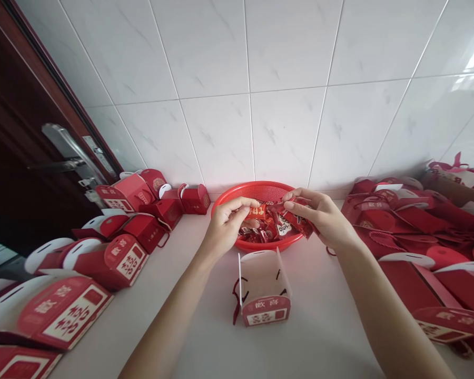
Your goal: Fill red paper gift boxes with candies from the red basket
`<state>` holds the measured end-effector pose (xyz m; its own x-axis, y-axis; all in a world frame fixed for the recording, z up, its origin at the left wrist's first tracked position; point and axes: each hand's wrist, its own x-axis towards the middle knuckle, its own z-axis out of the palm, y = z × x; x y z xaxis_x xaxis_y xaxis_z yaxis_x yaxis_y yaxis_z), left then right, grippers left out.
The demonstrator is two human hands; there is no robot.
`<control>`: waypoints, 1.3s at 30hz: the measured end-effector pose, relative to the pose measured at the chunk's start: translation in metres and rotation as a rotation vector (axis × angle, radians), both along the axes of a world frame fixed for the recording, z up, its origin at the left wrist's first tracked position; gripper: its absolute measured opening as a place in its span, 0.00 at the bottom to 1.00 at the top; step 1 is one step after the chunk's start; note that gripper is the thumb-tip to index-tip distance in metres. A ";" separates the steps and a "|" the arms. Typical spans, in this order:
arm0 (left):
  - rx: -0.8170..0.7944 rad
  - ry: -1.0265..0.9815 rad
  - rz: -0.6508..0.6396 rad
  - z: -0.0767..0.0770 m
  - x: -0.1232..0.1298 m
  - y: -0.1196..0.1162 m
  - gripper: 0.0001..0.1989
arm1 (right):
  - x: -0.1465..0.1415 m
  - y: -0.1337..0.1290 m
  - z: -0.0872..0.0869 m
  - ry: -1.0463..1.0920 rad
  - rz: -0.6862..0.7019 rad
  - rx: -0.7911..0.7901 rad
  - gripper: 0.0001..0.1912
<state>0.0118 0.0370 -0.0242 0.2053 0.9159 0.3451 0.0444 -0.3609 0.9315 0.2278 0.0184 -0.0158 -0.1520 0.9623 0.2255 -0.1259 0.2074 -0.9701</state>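
My left hand pinches a small orange-red wrapped candy above the left part of a red plastic basket. Over the basket's right side, my right hand is closed on a red candy packet with dark print. Several wrapped candies lie in the basket beneath both hands. In front of it stands an open red gift box with a pale inside, raised flaps and a dark red cord at its left. Its visible floor holds no candy.
Several folded red gift boxes stand in rows at the left, near a dark door with a metal handle. Many flattened or partly folded red boxes are heaped at the right. A tiled wall rises behind the basket.
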 end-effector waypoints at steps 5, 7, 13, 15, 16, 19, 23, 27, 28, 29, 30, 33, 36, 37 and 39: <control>-0.096 -0.013 -0.060 -0.001 0.001 -0.001 0.12 | -0.005 -0.003 0.000 -0.041 0.052 0.037 0.19; -0.123 -0.008 -0.097 0.000 0.001 -0.002 0.13 | -0.007 -0.003 0.000 -0.047 0.064 0.040 0.19; -0.089 0.194 -0.145 0.012 -0.007 -0.010 0.14 | -0.005 -0.004 0.003 0.023 -0.038 0.040 0.20; -0.024 0.333 -0.222 0.017 -0.013 -0.014 0.17 | -0.003 -0.005 0.005 0.039 -0.068 0.045 0.21; 0.000 0.407 -0.271 0.019 -0.016 -0.017 0.17 | -0.003 -0.005 0.005 0.039 -0.075 0.048 0.22; 0.023 0.632 -0.417 0.023 -0.023 -0.024 0.19 | -0.004 -0.006 0.006 0.030 -0.068 0.054 0.21; 0.006 0.826 -0.547 0.021 -0.023 -0.031 0.22 | -0.007 -0.008 0.005 0.003 -0.041 0.060 0.19; 0.026 0.925 -0.591 0.018 -0.018 -0.033 0.23 | -0.009 -0.009 0.005 -0.035 -0.034 0.074 0.18; 0.029 0.934 -0.594 0.018 -0.018 -0.033 0.24 | -0.009 -0.009 0.005 -0.040 -0.036 0.076 0.18; 0.030 0.936 -0.596 0.018 -0.018 -0.032 0.25 | -0.009 -0.009 0.005 -0.041 -0.038 0.075 0.18; 0.034 0.935 -0.590 0.019 -0.019 -0.032 0.25 | -0.009 -0.009 0.005 -0.038 -0.042 0.073 0.18; 0.086 0.917 -0.496 0.019 -0.022 -0.030 0.23 | -0.009 -0.009 0.004 -0.008 -0.063 0.069 0.18; 0.148 0.863 -0.383 0.018 -0.025 -0.028 0.17 | -0.011 -0.008 0.004 0.027 -0.102 0.066 0.19; 0.153 0.853 -0.365 0.018 -0.025 -0.027 0.17 | -0.011 -0.008 0.003 0.038 -0.116 0.059 0.20; 0.152 0.866 -0.361 0.017 -0.023 -0.026 0.19 | -0.013 -0.007 0.003 0.055 -0.135 0.042 0.21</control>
